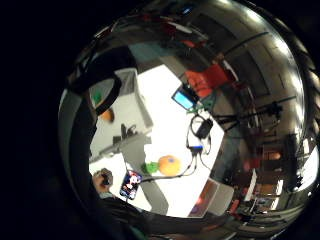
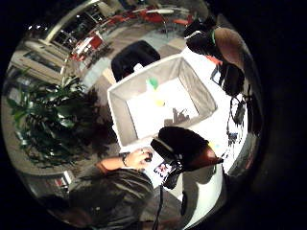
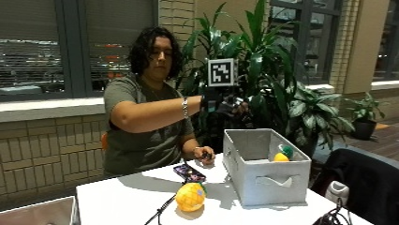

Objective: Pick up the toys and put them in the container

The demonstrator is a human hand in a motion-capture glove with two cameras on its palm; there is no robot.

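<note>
1. Nearest the outside camera, a yellow-orange pineapple-shaped soft toy with a green tuft [image 3: 190, 197] stands on the white table [image 3: 118, 197], just beside the front corner of the container; the little-finger palm view shows it as an orange ball with green beside it [image 1: 169, 165].
2. A thin black cable [image 3: 159, 212] runs across the table up to the toy's base.
3. Just behind the toy lies a dark phone with a colourful lit screen [image 3: 189, 172], flat on the table.
4. To the side of those stands the grey fabric container with an open top and a cloth handle on its front [image 3: 274, 180]. Inside it, against the far wall, sit a small yellow toy [image 3: 281, 157] and a green-and-white toy [image 3: 287, 150], touching each other; the thumb-side palm view looks straight down into the container [image 2: 125, 117] and shows them as small spots on its pale floor.
5. My bare left hand [image 3: 203, 155] rests on the table edge behind the phone, close to the container's near wall.
6. My gloved right hand [image 3: 225, 105] is raised high above the container, well apart from it. I cannot tell whether its fingers are spread or curled, or whether they hold anything.
7. Behind me stand large green leafy plants [image 3: 274, 84] and a brick wall with dark windows [image 3: 43, 136].
</note>
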